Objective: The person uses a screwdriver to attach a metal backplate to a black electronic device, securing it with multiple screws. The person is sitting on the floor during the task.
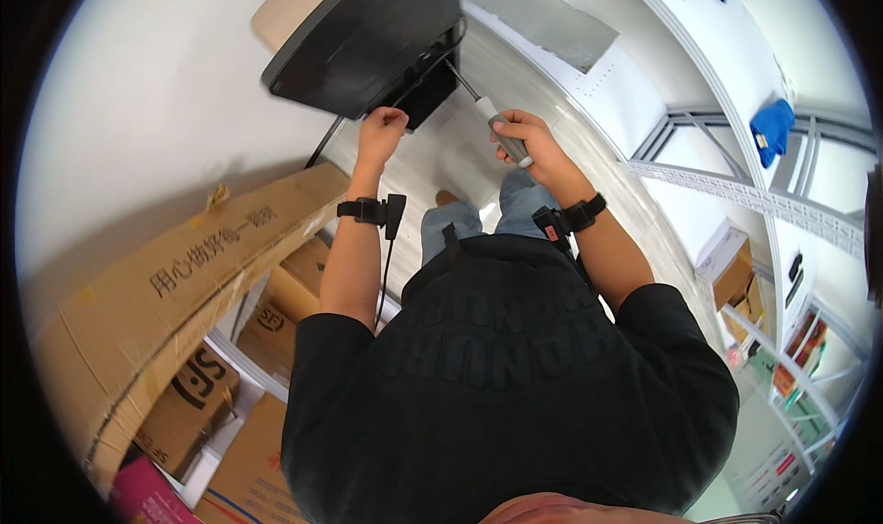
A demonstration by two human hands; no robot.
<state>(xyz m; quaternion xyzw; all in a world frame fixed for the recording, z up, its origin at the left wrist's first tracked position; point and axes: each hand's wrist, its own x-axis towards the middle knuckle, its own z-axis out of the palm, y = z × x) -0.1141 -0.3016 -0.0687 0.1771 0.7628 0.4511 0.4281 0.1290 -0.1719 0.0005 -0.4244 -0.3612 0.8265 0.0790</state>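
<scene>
Driving a screw into the back of the black monitor [368, 37] overhead: right hand [529, 138] clamped on the screwdriver [492, 119], left hand [382, 127] fisted against the monitor's lower edge, calling for steady tip alignment.

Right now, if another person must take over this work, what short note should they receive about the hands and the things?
Left hand: closed in a fist at the lower edge of the black monitor, beside its black cable.
Right hand: gripping the grey handle of a screwdriver; the shaft points up to the back of the monitor, near its stand.
Done: cannot tell how many screws are turned.
Left: the screwdriver tip is hidden, so check its seating first.
Cardboard boxes lie at the left.
</scene>
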